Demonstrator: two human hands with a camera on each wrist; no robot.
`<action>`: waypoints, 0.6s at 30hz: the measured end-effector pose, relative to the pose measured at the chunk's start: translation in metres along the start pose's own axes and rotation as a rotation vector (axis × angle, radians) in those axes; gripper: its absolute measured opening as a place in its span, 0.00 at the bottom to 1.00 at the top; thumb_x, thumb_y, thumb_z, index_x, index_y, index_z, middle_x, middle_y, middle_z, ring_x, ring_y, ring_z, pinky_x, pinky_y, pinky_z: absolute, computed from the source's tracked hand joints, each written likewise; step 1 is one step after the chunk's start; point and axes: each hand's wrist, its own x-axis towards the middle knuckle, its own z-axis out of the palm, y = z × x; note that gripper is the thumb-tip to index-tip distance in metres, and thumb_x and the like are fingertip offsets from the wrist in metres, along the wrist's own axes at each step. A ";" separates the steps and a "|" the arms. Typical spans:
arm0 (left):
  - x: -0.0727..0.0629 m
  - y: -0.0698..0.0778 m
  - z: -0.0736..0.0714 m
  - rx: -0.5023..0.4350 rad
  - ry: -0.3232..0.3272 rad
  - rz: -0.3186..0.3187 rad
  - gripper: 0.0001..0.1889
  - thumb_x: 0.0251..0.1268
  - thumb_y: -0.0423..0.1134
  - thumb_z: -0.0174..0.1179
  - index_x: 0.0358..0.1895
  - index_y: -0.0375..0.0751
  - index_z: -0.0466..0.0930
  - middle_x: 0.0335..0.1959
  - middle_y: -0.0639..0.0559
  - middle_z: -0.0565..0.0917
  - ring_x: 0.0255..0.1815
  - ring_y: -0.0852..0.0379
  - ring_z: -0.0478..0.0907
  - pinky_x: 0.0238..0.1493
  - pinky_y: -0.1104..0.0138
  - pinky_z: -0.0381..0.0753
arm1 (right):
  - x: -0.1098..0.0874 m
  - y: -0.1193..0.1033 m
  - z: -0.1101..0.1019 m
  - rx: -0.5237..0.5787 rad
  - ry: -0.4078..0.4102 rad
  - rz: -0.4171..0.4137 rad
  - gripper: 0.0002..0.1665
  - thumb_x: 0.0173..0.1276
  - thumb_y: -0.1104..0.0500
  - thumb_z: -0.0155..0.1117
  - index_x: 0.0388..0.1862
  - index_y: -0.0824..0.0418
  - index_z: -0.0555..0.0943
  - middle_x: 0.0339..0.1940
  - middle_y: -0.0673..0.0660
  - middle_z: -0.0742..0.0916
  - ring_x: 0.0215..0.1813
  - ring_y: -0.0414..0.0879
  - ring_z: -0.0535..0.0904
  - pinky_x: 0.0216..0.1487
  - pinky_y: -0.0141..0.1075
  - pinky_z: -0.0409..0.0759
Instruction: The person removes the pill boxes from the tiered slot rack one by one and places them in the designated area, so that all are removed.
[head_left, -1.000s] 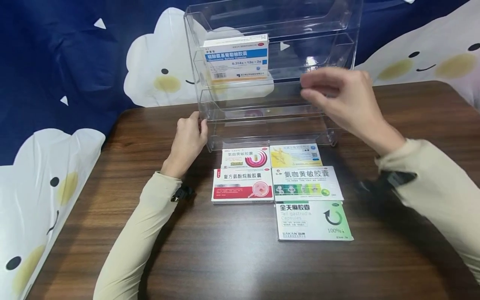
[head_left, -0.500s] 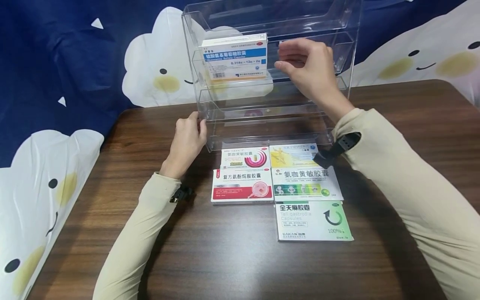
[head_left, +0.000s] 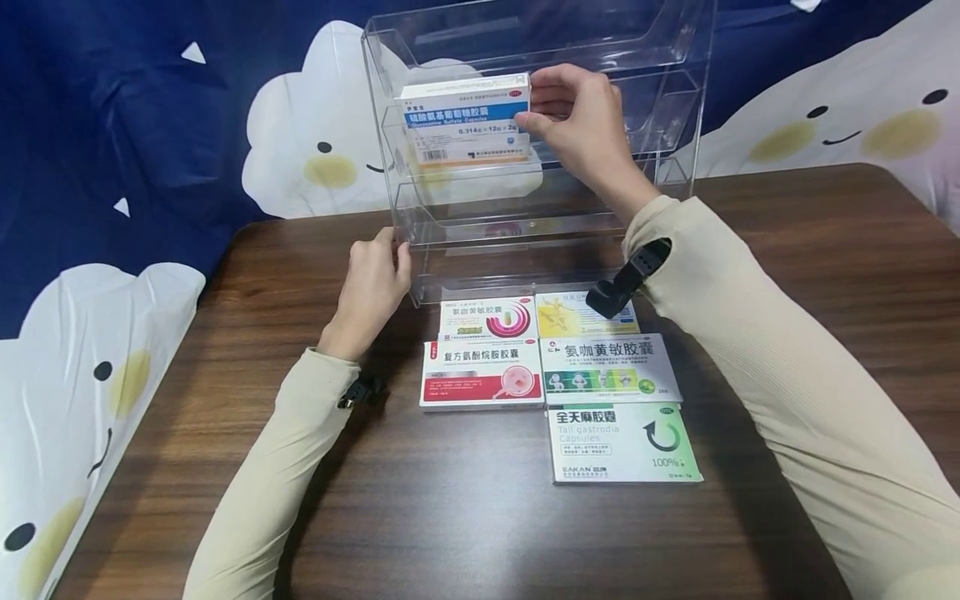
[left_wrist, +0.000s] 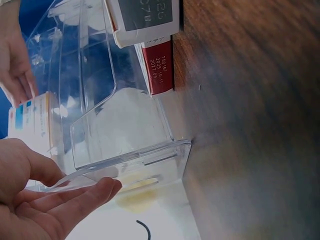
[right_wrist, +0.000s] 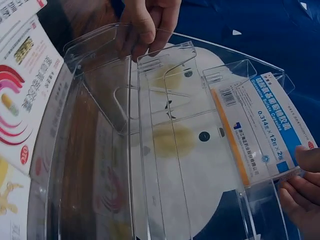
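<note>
A clear tiered display rack (head_left: 517,225) stands at the back of the table. On one of its upper tiers, at the left, sits a white medicine box (head_left: 465,137) with a blue band and orange lower edge. My right hand (head_left: 581,125) pinches that box's right end, thumb on the front and fingers behind. My left hand (head_left: 369,292) grips the rack's left side panel; in the left wrist view, thumb and fingers (left_wrist: 75,205) lie on either side of the clear plastic.
In front of the rack lie several medicine boxes: a pink-ringed box (head_left: 487,318), a yellow box (head_left: 555,315), a red and white box (head_left: 482,375), a green-striped box (head_left: 611,369) and a green and white box (head_left: 624,443). A cloud-patterned blue cloth (head_left: 300,50) hangs behind the wooden table (head_left: 450,525).
My right hand has moved left across the rack to the blue and white medicine box and now pinches its right end. The left hand stays on the rack's side.
</note>
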 end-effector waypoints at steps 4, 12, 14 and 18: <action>0.000 0.001 0.001 -0.004 -0.003 0.000 0.09 0.67 0.29 0.52 0.38 0.23 0.77 0.28 0.30 0.83 0.33 0.34 0.81 0.38 0.49 0.78 | 0.002 0.002 0.003 -0.019 -0.025 0.047 0.25 0.65 0.62 0.66 0.62 0.61 0.76 0.53 0.57 0.84 0.51 0.42 0.80 0.54 0.28 0.74; 0.001 0.001 0.002 -0.016 -0.003 -0.006 0.10 0.67 0.29 0.50 0.39 0.22 0.77 0.29 0.30 0.83 0.33 0.35 0.81 0.38 0.50 0.78 | 0.005 0.006 -0.004 -0.018 -0.050 0.057 0.19 0.67 0.64 0.63 0.57 0.61 0.77 0.52 0.55 0.83 0.52 0.41 0.80 0.54 0.30 0.74; 0.001 0.000 0.002 -0.018 -0.002 -0.007 0.10 0.67 0.29 0.50 0.39 0.22 0.77 0.29 0.30 0.83 0.33 0.35 0.81 0.38 0.50 0.78 | 0.007 0.006 -0.009 0.034 -0.057 0.042 0.16 0.66 0.66 0.63 0.53 0.61 0.76 0.50 0.55 0.84 0.51 0.40 0.81 0.55 0.30 0.74; 0.001 -0.001 0.003 -0.019 -0.002 -0.005 0.10 0.67 0.29 0.51 0.39 0.22 0.77 0.29 0.30 0.83 0.32 0.35 0.81 0.37 0.50 0.78 | 0.007 0.008 -0.020 0.121 -0.059 -0.062 0.14 0.64 0.70 0.64 0.47 0.60 0.75 0.46 0.55 0.86 0.47 0.39 0.82 0.55 0.32 0.76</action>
